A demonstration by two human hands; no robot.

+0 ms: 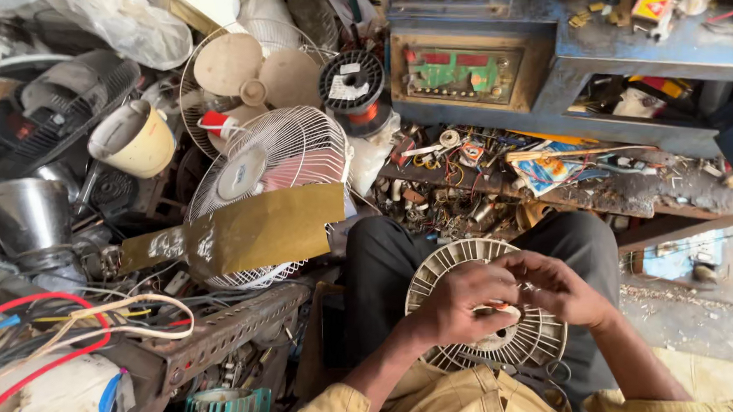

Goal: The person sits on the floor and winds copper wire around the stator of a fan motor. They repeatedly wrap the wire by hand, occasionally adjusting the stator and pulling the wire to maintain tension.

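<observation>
small item under the fingers (pixel 502 295), hub of ribbed motor cover (pixel 460 264) hidden

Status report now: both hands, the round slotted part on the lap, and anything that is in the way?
Left hand and right hand both on round slotted fan part, fingers pinching small piece at its centre. Part rests on lap. Nothing covers it; caged fan stands apart.

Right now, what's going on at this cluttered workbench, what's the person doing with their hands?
A person sits with a round, slotted, cream-coloured fan motor housing on their lap. Both hands meet over its middle: the left hand and the right hand pinch a small pale part with a bit of orange. Beside them stand a white wire fan guard, a coil of copper wire and a blue bench strewn with parts.
</observation>
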